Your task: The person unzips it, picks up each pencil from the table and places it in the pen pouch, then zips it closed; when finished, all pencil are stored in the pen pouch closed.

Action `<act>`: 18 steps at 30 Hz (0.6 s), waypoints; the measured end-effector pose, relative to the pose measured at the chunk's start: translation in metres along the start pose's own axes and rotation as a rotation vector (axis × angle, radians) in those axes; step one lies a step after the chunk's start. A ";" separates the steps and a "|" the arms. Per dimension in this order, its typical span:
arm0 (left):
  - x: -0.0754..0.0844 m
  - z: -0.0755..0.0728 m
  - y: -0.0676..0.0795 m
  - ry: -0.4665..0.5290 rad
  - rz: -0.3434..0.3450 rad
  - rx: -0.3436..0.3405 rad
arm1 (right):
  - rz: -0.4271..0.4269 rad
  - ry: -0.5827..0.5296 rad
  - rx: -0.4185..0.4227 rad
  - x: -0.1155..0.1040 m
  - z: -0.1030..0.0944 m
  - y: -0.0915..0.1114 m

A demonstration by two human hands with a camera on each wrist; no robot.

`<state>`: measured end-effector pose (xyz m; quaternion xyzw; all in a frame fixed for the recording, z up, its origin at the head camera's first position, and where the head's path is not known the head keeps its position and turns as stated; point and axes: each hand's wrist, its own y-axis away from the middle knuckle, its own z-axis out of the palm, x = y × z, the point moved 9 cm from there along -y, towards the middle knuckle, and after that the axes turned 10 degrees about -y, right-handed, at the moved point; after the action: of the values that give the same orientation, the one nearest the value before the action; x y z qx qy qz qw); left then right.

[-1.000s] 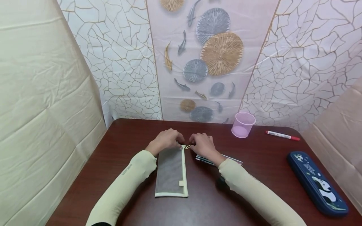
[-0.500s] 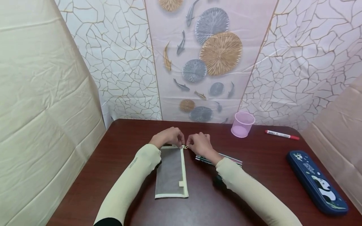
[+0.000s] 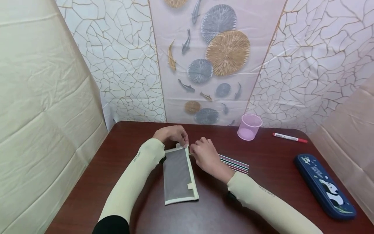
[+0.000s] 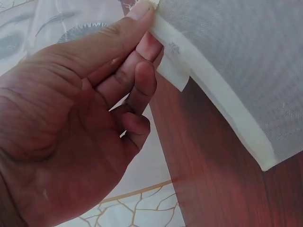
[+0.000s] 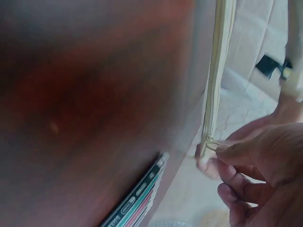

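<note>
A grey mesh zip pouch with cream edging lies lengthwise in front of me, its far end tipped up a little. My left hand pinches its far right corner between thumb and fingertips; the left wrist view shows the thumb on the cream edging and the other fingers curled below. Along the right side runs the zipper. At that zipper's far end my right hand pinches the small looped pull with thumb and forefinger. Partly behind the right hand lie several pencils.
A pink see-through cup stands at the back of the dark wooden table. Right of it lies a red and white marker. A blue panda pencil case lies near the right edge. Patterned cloth hangs behind.
The left hand has moved back slightly and now pinches the pouch's corner. The pouch has turned a little, its near end swinging right. My right hand has come slightly nearer with the zipper pull.
</note>
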<state>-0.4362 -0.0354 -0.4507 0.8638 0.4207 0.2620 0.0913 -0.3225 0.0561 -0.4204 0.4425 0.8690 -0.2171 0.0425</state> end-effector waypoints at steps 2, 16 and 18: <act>-0.001 -0.001 0.000 0.010 -0.001 0.006 | -0.015 -0.002 0.004 -0.007 -0.003 0.007; 0.000 -0.012 0.003 -0.035 0.017 0.095 | -0.111 -0.041 0.095 -0.038 -0.025 0.067; -0.001 -0.015 0.005 -0.045 0.016 0.107 | -0.144 -0.031 0.103 -0.046 -0.028 0.077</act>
<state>-0.4412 -0.0398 -0.4363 0.8763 0.4252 0.2203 0.0523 -0.2310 0.0731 -0.4087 0.3772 0.8854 -0.2710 0.0175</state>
